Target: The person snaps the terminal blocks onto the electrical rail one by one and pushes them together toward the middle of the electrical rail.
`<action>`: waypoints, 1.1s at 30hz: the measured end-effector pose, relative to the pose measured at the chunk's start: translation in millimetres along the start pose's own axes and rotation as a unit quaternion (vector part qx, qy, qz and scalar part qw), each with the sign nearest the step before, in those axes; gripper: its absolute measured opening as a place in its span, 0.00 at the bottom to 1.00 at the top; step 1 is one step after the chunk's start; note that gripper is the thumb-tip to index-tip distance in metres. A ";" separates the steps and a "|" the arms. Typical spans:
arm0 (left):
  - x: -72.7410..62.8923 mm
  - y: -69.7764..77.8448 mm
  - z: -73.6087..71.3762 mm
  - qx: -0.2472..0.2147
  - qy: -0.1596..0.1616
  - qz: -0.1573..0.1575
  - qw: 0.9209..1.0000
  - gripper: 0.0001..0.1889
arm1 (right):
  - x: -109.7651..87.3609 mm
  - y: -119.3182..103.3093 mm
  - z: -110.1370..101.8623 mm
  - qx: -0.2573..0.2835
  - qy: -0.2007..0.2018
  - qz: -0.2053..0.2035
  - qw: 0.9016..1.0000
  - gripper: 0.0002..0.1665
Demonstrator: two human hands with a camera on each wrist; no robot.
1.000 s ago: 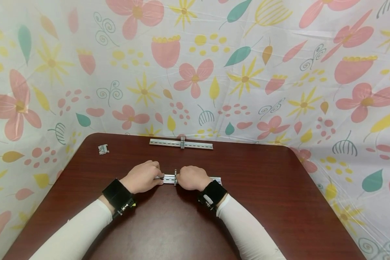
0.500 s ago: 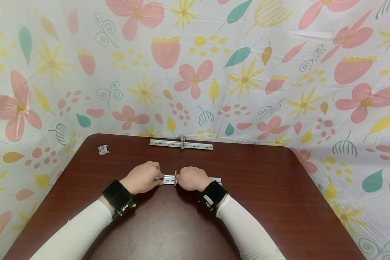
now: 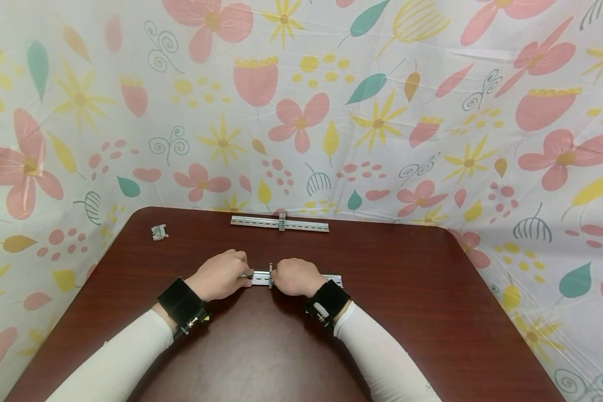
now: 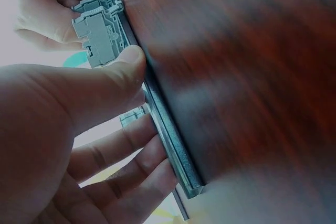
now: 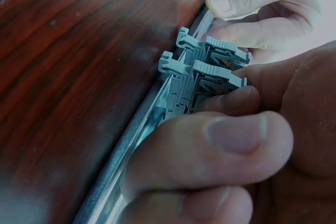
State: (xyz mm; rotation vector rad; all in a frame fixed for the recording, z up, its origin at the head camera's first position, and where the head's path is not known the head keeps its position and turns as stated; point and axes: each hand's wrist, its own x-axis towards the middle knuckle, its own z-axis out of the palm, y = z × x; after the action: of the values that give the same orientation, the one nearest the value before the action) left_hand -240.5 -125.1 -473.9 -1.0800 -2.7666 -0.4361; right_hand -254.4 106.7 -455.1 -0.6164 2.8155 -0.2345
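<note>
A slotted metal DIN rail lies across the table in front of me. Near its left end, my left hand grips it, thumb on the near edge and fingers on the far side, as the left wrist view shows. Two grey terminal blocks sit side by side on the rail, between the hands. My right hand holds the block on its side, with curled fingers that hide part of it and the rail under it. The rail's right end shows past the right wrist.
Farther back on the dark wooden table lies a second DIN rail, with a grey block near its middle. One loose grey terminal block rests at the back left. A floral curtain hangs behind the table.
</note>
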 end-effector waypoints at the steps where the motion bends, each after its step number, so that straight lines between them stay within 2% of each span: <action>1: 0.1 0.1 -0.1 0.000 -0.001 0.000 1.000 0.04 | 0.0 0.0 0.1 0.000 0.000 -0.001 1.000 0.27; 11: -0.9 -0.7 -5.0 -0.013 -0.012 -0.006 1.000 0.05 | -0.6 -0.1 0.7 -0.004 0.003 0.000 1.000 0.26; 18: 0.2 -7.4 -8.0 -0.029 -0.020 -0.008 0.999 0.06 | -1.1 -1.1 0.0 -0.004 -0.002 0.004 1.000 0.26; 21: -0.7 -12.4 -9.1 -0.031 -0.019 -0.030 0.999 0.09 | -1.0 -1.1 0.1 -0.004 -0.002 0.005 1.000 0.25; 26: -6.0 -29.1 -16.7 -0.022 -0.008 -0.078 0.997 0.16 | -2.0 -1.2 -0.4 -0.005 -0.002 0.003 1.000 0.25; 33: -14.3 -54.7 -32.6 -0.010 0.032 -0.136 0.990 0.20 | -3.6 -1.3 -1.8 0.000 -0.003 0.002 1.000 0.26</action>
State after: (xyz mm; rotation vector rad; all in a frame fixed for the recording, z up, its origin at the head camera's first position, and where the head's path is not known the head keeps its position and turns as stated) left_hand -266.5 -182.9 -458.1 -0.6785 -2.8657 -0.5215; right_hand -251.3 107.3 -452.4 -0.6097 2.8115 -0.2321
